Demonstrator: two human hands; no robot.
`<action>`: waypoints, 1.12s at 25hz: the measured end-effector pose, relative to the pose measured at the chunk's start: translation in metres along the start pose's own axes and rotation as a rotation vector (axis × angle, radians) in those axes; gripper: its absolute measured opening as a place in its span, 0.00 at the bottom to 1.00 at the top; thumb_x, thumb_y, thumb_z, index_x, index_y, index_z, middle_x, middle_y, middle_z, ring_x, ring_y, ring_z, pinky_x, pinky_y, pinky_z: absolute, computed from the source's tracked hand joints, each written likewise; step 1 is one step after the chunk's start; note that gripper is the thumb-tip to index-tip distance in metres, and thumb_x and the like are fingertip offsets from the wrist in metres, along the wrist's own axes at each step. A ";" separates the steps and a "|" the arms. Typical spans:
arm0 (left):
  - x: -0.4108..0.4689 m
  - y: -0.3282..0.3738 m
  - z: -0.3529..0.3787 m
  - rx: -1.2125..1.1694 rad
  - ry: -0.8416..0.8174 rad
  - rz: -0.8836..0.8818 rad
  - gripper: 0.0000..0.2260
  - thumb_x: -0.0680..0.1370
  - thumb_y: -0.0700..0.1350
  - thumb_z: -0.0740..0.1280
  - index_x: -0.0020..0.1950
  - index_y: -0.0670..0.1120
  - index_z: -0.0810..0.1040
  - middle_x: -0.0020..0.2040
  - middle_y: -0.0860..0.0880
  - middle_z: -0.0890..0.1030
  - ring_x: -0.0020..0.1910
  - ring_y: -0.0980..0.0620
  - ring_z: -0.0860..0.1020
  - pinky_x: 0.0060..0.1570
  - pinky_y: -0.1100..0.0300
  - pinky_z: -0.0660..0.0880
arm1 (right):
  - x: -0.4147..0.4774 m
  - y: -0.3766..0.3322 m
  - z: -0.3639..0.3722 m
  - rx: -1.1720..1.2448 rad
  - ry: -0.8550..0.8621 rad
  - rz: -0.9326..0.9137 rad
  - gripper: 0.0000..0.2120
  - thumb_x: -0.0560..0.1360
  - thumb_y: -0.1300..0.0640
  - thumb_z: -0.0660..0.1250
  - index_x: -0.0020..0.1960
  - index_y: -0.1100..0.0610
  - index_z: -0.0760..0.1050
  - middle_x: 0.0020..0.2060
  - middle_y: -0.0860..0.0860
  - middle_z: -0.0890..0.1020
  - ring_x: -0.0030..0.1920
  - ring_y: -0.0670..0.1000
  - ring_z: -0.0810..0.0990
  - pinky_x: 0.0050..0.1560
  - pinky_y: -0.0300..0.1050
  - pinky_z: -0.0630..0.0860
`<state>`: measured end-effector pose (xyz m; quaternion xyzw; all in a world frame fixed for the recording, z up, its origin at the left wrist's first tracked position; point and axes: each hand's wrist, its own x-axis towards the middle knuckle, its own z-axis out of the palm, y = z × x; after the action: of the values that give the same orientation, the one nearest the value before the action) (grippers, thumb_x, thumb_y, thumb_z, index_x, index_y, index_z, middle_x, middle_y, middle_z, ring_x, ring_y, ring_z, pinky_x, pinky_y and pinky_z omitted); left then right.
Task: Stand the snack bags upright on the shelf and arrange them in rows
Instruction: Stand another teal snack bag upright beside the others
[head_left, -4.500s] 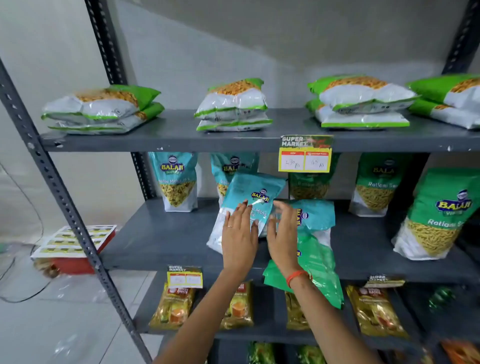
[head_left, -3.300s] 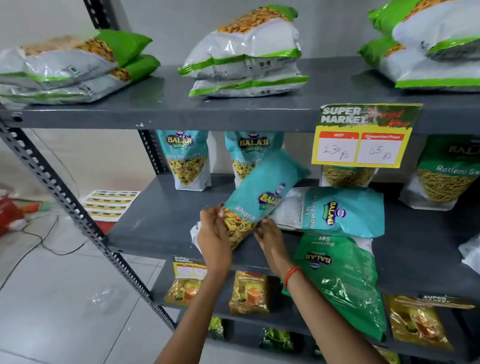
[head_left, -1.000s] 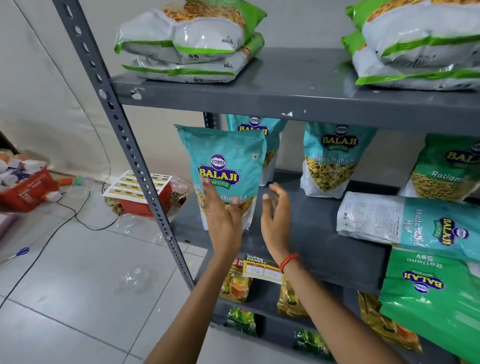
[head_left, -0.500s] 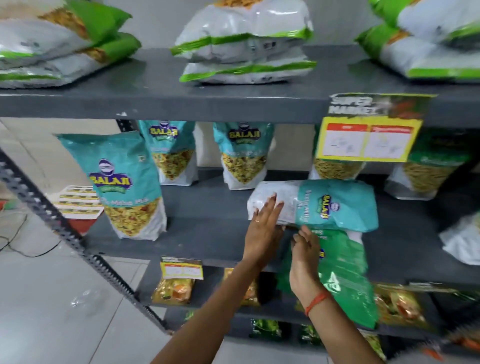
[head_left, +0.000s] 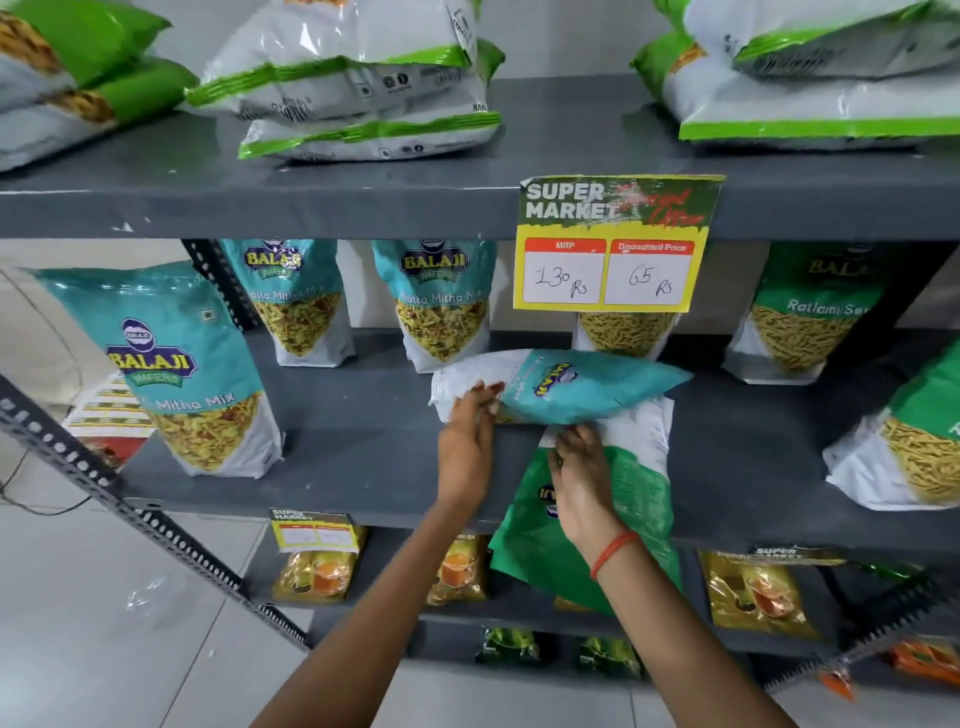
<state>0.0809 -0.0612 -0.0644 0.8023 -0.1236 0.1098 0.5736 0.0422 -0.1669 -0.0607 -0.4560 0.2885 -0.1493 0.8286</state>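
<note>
A teal snack bag (head_left: 582, 387) lies on its side on the grey middle shelf (head_left: 363, 447), raised at its left end. My left hand (head_left: 467, 431) grips its white bottom end. My right hand (head_left: 579, 467) holds its lower edge from beneath, resting over a green bag (head_left: 623, 514) that lies flat and hangs over the shelf's front edge. One teal bag (head_left: 171, 374) stands upright at the front left. Two more teal bags (head_left: 296, 301) (head_left: 441, 301) stand at the back.
Green Ratlami Sev bags (head_left: 810, 317) (head_left: 914, 436) stand on the right of the middle shelf. White-and-green bags (head_left: 353, 78) lie flat on the top shelf. A yellow price tag (head_left: 613, 244) hangs from its edge. Golden packets (head_left: 317, 571) fill the lower shelf.
The first teal bag was stood upright at the front left and let go. Both hands moved right to the lying teal bag, took hold of it and lifted its left end.
</note>
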 end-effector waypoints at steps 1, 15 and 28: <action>0.009 0.005 -0.010 -0.012 0.047 0.005 0.10 0.80 0.42 0.58 0.59 0.46 0.74 0.57 0.47 0.80 0.53 0.54 0.77 0.46 0.74 0.71 | 0.007 0.000 0.003 -0.009 -0.018 -0.005 0.18 0.78 0.71 0.51 0.61 0.54 0.69 0.45 0.50 0.74 0.46 0.47 0.72 0.58 0.44 0.70; 0.026 0.022 -0.138 -0.380 0.118 -0.408 0.06 0.76 0.42 0.67 0.40 0.44 0.76 0.32 0.51 0.80 0.33 0.53 0.77 0.33 0.63 0.76 | -0.009 -0.021 0.037 -0.426 -0.269 -0.287 0.10 0.78 0.62 0.60 0.42 0.52 0.74 0.42 0.52 0.81 0.45 0.53 0.79 0.51 0.54 0.77; -0.001 0.028 -0.176 -0.463 0.108 -0.339 0.05 0.77 0.41 0.65 0.41 0.45 0.76 0.33 0.54 0.81 0.33 0.59 0.79 0.33 0.67 0.76 | -0.047 -0.033 0.048 -0.397 -0.357 -0.282 0.10 0.77 0.64 0.61 0.42 0.54 0.76 0.34 0.45 0.84 0.38 0.43 0.83 0.44 0.43 0.81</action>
<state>0.0646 0.0971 0.0164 0.6521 0.0213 0.0240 0.7575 0.0347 -0.1288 0.0031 -0.6637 0.0955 -0.1211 0.7319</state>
